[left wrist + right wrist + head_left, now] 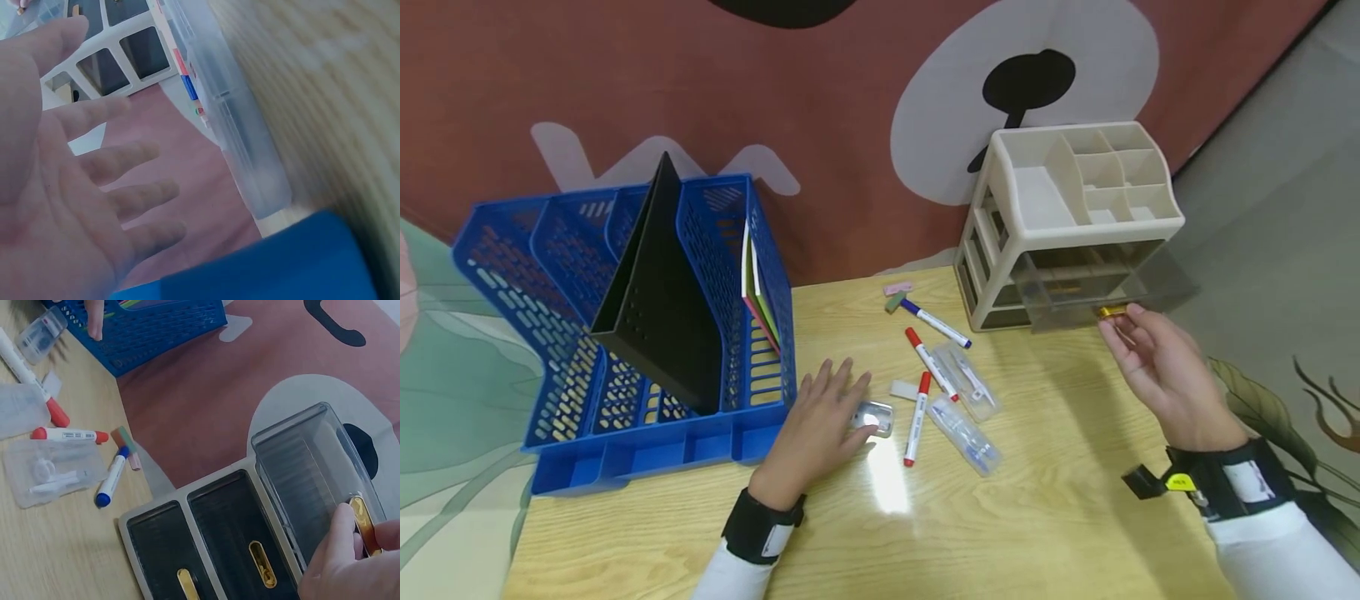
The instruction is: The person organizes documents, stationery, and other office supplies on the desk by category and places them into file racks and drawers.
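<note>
My right hand [1168, 379] pinches the gold handle [364, 522] of a clear drawer [1063, 312]. This top drawer stands pulled out from a cream desktop drawer unit [1011, 258], and in the right wrist view the fingers curl round its handle. My left hand [820, 421] has its fingers spread, beside a small clear plastic case [882, 418] and the front right corner of a blue file rack [767, 437]. The left wrist view shows the open palm with nothing in it.
Red-capped markers [917, 421], a blue-capped marker [942, 325], clear cases [966, 437], a white eraser [904, 389] and small green [894, 302] and pink blocks [898, 288] lie between the hands. The rack holds a black folder [677, 317] and thin booklets [752, 287].
</note>
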`<action>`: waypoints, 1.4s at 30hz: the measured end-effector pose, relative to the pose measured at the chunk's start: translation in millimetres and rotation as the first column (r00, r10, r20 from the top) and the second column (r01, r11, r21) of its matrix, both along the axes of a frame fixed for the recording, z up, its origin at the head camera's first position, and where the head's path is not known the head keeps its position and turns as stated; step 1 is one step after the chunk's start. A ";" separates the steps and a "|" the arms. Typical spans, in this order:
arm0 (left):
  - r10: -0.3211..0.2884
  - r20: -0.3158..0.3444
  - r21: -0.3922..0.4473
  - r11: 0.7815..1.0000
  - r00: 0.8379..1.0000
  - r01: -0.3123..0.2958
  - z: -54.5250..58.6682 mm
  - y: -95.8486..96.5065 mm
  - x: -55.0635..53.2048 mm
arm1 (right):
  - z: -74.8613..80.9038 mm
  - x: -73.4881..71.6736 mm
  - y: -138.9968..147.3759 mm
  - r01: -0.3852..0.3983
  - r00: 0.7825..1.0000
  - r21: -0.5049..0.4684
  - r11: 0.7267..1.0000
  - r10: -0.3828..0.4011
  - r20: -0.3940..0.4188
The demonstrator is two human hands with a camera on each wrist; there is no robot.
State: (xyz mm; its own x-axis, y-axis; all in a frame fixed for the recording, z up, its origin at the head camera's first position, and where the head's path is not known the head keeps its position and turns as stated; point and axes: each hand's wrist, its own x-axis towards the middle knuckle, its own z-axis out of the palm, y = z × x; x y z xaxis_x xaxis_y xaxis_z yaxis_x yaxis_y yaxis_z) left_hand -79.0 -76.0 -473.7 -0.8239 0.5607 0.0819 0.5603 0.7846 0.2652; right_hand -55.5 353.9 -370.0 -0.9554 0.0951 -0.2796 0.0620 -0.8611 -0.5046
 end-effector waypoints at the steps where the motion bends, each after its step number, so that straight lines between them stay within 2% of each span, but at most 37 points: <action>1: 0.003 0.004 0.001 1.000 1.000 -0.003 0.4 -0.9 0.3 | -0.5 1.1 0.2 -0.003 1.000 0.009 1.000 0.003 -0.001; 7: 0.026 0.032 0.007 1.000 0.999 -0.027 2.5 -4.1 1.6 | -2.7 7.5 -0.4 -0.015 1.000 0.084 0.996 0.014 0.019; 11: 0.034 0.040 0.007 0.999 0.999 -0.035 2.9 -4.8 1.5 | -4.9 11.8 -1.4 -0.023 1.000 0.094 0.995 0.023 0.004; 16: 0.038 0.058 0.001 0.999 0.998 -0.038 3.8 -5.0 1.3 | -11.6 21.0 -3.2 -0.054 0.994 0.103 0.993 0.063 -0.092; 21: 0.037 0.060 -0.004 0.999 0.998 -0.036 5.9 -5.0 0.7 | -24.7 28.6 -7.6 -0.088 0.979 0.112 0.990 0.107 -0.172; 25: 0.029 0.056 0.000 1.000 0.998 -0.029 6.4 -4.0 0.0 | -37.9 32.5 -13.9 -0.162 0.948 0.209 0.964 0.211 -0.240; 29: 0.015 0.051 0.005 1.000 0.999 -0.016 6.9 -0.9 1.3 | -49.3 33.3 -24.1 -0.223 0.905 0.321 0.920 0.318 -0.282; 31: 0.005 0.047 0.010 1.000 0.999 -0.006 7.5 1.6 2.7 | -53.8 32.3 -30.8 -0.246 0.893 0.360 0.900 0.355 -0.277; 34: -0.017 0.039 0.023 1.000 0.999 0.016 8.0 7.4 4.8 | -59.0 29.1 -41.9 -0.269 0.888 0.423 0.865 0.393 -0.239; 36: -0.042 0.033 0.025 0.999 0.999 0.041 8.0 12.0 6.2 | -61.6 25.7 -49.6 -0.276 0.891 0.481 0.832 0.410 -0.197; 39: -0.083 0.025 0.011 0.997 0.996 0.082 7.2 19.3 7.9 | -64.8 18.6 -62.3 -0.280 0.898 0.597 0.752 0.425 -0.114; 42: -0.111 0.021 -0.001 0.994 0.994 0.111 6.2 25.5 10.1 | -69.4 9.3 -77.5 -0.292 0.902 0.712 0.639 0.430 -0.016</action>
